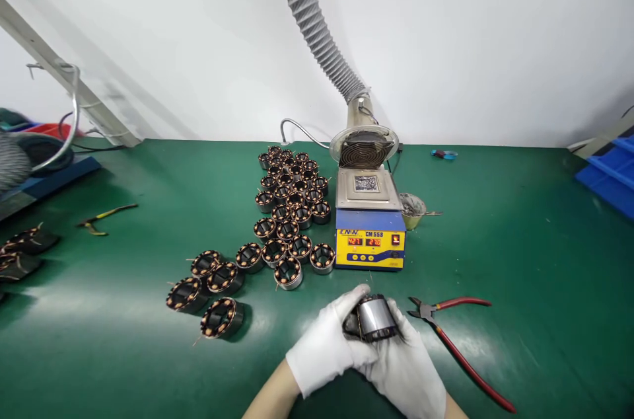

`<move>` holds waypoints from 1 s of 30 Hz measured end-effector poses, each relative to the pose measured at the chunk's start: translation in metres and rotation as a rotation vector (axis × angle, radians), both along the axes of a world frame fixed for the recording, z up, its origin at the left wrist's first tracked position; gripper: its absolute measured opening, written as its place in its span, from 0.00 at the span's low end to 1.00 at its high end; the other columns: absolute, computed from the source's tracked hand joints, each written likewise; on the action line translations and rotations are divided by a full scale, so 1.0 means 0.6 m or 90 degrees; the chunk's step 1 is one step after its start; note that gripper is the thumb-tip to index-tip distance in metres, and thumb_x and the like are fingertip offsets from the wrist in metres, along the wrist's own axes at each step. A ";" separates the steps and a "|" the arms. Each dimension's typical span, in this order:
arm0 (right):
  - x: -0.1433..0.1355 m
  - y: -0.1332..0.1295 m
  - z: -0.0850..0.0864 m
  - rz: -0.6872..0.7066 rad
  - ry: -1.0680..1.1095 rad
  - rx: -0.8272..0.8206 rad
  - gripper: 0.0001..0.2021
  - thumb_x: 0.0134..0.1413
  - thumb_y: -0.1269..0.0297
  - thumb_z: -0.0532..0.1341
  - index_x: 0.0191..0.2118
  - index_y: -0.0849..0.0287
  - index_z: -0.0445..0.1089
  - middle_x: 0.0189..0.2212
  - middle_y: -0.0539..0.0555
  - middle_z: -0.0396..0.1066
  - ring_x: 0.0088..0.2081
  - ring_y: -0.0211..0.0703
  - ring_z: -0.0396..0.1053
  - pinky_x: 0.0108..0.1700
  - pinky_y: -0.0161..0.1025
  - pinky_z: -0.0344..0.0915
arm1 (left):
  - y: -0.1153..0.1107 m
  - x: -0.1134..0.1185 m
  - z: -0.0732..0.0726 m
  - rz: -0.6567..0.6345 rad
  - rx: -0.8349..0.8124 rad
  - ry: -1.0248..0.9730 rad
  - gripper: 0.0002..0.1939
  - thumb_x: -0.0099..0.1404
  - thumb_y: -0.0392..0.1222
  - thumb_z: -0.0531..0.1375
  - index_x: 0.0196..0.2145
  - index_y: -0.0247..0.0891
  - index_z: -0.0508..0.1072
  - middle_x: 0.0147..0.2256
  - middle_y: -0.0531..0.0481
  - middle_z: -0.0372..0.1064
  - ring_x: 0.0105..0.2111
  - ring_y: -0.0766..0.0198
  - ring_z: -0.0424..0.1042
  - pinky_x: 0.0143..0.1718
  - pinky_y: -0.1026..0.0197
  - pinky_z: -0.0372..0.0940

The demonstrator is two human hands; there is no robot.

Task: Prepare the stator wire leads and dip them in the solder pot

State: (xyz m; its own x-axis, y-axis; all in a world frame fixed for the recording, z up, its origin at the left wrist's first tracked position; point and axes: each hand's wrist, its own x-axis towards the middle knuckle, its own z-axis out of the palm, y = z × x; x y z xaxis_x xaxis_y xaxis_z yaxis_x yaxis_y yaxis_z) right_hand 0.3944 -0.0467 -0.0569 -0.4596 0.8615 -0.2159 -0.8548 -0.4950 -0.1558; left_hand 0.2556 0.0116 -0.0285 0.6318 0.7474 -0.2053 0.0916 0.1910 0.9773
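Observation:
Both hands wear white gloves and hold one motor stator between them, its silvery side facing the camera and its winding ends at top and bottom. My left hand wraps the left side, with thumb and fingers around it. Under and to the right of the stator, my right hand grips it. A thin wire hangs down by the left fingers. Just beyond the hands stands the blue and yellow solder pot with a lit red display. Red-handled cutters lie open to the right of my right hand.
Many stators stand grouped left of the pot, several more nearer. A ribbed hose comes down to a round hood. A small cup sits right of the pot; yellow-handled pliers lie left, blue trays far right.

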 end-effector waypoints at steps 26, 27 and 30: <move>-0.028 -0.008 -0.054 -0.393 -0.912 0.199 0.24 0.36 0.64 0.66 0.44 0.53 0.63 0.40 0.55 0.71 0.39 0.48 0.70 0.40 0.42 0.68 | 0.019 -0.002 -0.012 0.329 -0.157 -0.286 0.28 0.52 0.54 0.68 0.45 0.34 0.71 0.41 0.42 0.71 0.43 0.54 0.68 0.48 0.58 0.60; -0.029 -0.008 -0.054 -0.411 -0.992 0.228 0.22 0.35 0.66 0.66 0.42 0.54 0.62 0.38 0.54 0.71 0.38 0.48 0.71 0.39 0.41 0.69 | 0.016 0.002 -0.016 0.273 -0.158 -0.271 0.29 0.54 0.55 0.67 0.47 0.35 0.69 0.45 0.41 0.68 0.47 0.53 0.66 0.51 0.56 0.58; -0.031 -0.008 -0.050 -0.431 -1.188 0.337 0.19 0.35 0.66 0.66 0.37 0.55 0.62 0.32 0.54 0.71 0.32 0.47 0.71 0.32 0.41 0.70 | 0.000 0.028 -0.022 0.218 -0.206 -0.203 0.25 0.51 0.53 0.69 0.41 0.33 0.73 0.39 0.41 0.71 0.42 0.54 0.69 0.43 0.61 0.63</move>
